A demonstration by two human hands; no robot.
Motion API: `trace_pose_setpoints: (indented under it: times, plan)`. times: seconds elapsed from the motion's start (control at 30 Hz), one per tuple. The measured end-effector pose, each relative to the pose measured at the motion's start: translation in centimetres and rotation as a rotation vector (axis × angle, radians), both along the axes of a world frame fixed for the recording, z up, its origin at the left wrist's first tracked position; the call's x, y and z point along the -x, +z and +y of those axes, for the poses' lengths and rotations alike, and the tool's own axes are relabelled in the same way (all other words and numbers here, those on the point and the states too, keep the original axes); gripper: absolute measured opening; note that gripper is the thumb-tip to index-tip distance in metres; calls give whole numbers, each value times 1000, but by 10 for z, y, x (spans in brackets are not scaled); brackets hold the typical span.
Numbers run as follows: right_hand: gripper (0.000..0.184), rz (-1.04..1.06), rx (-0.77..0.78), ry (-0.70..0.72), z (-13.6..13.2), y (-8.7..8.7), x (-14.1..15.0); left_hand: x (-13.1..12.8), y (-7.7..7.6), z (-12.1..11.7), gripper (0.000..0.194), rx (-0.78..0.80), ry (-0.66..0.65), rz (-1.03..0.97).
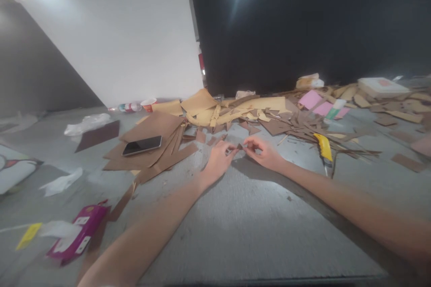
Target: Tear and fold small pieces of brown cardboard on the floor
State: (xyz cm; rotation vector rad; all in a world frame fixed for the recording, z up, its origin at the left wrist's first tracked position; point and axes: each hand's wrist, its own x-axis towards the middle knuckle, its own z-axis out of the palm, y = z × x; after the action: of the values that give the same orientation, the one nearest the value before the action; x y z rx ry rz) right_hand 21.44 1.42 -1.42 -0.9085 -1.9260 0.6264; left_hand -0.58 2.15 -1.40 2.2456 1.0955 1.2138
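A broad grey tabletop point(235, 237) fills the lower frame, with a tall matte black panel point(313, 22) standing behind it at upper right and a plain white panel point(128, 40) at upper left. Across the middle lies a stack of flat brown cardboard sheets point(153, 123), left of centre, bearing a dark-screened, pale-edged phone point(142, 145); a magenta soft pack with white labels point(76, 238) sits at lower left, and a yellow-handled cutter point(324, 148) right of centre, its metal end toward the bottom of the frame. The left hand point(220, 159) and the right hand point(262, 151) face each other at the centre of the frame, near together, low over the tabletop. Smallest of all, a dark-brown scrap of board point(239, 146) is between their fingertips, pinched by the left thumb and fingers; the right thumb and forefinger are drawn narrow just beside it (whether they touch it, I cannot tell). The scrap's outline looks roughly pointed at the top, but its lower part is hard to make out and the left fingertips cover one side. The left forearm is cut off by the bottom edge, the right one by the right edge. A white object with coloured print point(15, 168) is cropped at the left edge, too blurred to identify.
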Motion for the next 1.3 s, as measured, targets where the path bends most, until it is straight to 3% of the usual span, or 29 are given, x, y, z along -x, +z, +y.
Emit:
trace_pose_setpoints:
  times: [0.33,0.67,0.93,1.3]
  plan:
    - [28,-64,57,10,2,-1,-2,-2,2,-4,14,-2,-29,12]
    - [27,-94,106,39,2,0,-2,-2,-11,10,33,446,-152,-340]
    - [27,-81,102,44,-2,3,-3,-8,-6,1,36,504,-70,-469]
    - [28,-126,-66,104,-5,4,-4,-7,-6,4,34,549,-47,-525]
